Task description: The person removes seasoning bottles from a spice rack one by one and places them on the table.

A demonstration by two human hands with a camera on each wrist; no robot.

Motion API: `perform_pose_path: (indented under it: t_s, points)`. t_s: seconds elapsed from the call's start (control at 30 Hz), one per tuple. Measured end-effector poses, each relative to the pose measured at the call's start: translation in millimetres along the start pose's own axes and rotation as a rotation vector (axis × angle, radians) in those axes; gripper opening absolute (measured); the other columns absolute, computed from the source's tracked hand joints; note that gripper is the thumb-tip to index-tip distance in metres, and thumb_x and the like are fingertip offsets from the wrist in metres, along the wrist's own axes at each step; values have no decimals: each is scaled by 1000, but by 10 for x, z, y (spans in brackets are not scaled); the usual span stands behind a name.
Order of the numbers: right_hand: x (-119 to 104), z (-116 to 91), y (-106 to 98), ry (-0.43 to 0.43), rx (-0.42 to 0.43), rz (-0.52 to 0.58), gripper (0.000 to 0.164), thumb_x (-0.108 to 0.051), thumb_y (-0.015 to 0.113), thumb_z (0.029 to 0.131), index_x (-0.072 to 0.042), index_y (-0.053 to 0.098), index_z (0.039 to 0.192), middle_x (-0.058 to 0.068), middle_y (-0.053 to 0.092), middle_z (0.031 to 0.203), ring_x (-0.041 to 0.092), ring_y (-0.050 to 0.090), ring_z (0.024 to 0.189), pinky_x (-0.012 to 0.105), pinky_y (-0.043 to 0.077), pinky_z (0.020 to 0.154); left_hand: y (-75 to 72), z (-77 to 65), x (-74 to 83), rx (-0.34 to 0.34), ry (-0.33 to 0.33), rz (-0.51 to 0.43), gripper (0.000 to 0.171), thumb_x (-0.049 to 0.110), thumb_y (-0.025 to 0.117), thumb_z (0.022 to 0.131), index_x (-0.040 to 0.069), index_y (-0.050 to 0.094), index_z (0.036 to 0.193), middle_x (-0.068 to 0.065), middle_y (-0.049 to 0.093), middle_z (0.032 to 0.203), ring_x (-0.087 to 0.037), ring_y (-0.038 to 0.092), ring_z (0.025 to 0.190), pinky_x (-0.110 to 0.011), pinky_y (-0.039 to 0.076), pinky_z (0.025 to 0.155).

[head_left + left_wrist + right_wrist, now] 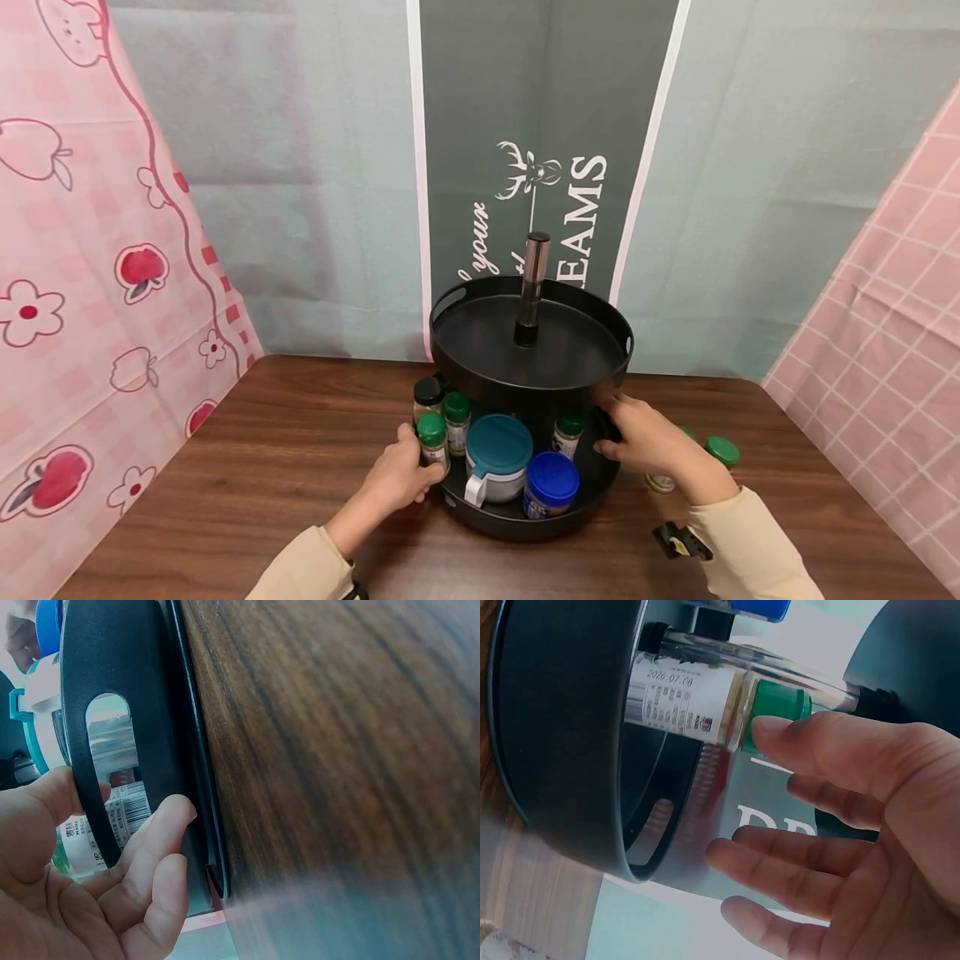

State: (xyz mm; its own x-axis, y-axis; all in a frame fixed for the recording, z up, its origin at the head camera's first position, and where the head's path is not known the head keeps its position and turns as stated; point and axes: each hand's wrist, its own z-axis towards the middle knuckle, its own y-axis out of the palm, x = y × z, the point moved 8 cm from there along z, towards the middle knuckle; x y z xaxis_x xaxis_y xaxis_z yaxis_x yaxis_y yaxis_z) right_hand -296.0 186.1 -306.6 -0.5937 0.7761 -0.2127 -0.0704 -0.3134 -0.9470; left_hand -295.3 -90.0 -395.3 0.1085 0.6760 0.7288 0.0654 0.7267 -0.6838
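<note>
At the black rack's [480,333] left, the left hand [396,473] pinches its lower rim [76,727], thumb inside; at its right, the right hand [654,442], fingers loosely spread, hovers beside a green-capped jar [567,430].

Right of centre in the head view, the round two-tier tray [472,333] is plain black, its slim post [534,275] silvery. The round lidded tub [498,460] pairs teal with white; the squat jar [552,483] wears bright blue. Mid-frame in the right wrist view, the small clear jar [694,701] has a green cap and white label printed black. The wooden table [322,417] is brown with darker grain. Pink check with red apples patterns the left cloth [75,258]; white grid lines cross the pink right cloth [885,333]. Both long sleeves [307,567] are cream.
</note>
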Motion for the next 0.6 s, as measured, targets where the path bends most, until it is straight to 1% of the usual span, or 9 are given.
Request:
perform_pose_path:
  t_s: [0.1,0.33,0.43,0.53,0.6]
  points:
    - [-24,20,10,-10,7,-2,48,-13,70,72,3,52,113,22,58,102,28,58,84,43,50,65,0,0,9,0,1,1,51,20,66,73,-5,34,104,-2,53,50,-12,51,40,-30,44,45]
    - [-72,59,44,-41,25,-3,46,-13,71,72,6,53,110,22,59,100,29,57,87,45,51,68,6,-2,6,-1,-5,4,51,20,66,73,-5,34,105,-2,53,50,-12,51,40,-30,44,44]
    - [-88,72,51,-55,41,-5,41,-13,71,72,4,54,105,18,60,94,26,57,83,43,51,65,1,-1,12,0,-5,3,52,19,66,73,-6,34,105,-2,53,50,-12,51,40,-30,44,44]
    - [-103,85,67,-66,55,3,32,-12,70,72,0,55,97,12,59,85,19,55,75,38,49,59,-5,-1,19,2,-2,3,51,19,66,73,-5,34,105,-2,53,50,-12,51,40,-30,44,44]
    - [-109,94,91,-72,49,13,25,-12,70,73,-3,55,91,8,58,78,15,52,69,35,46,56,-6,-4,22,0,-1,4,51,19,66,73,-5,34,105,-2,53,50,-12,51,40,-30,44,44]
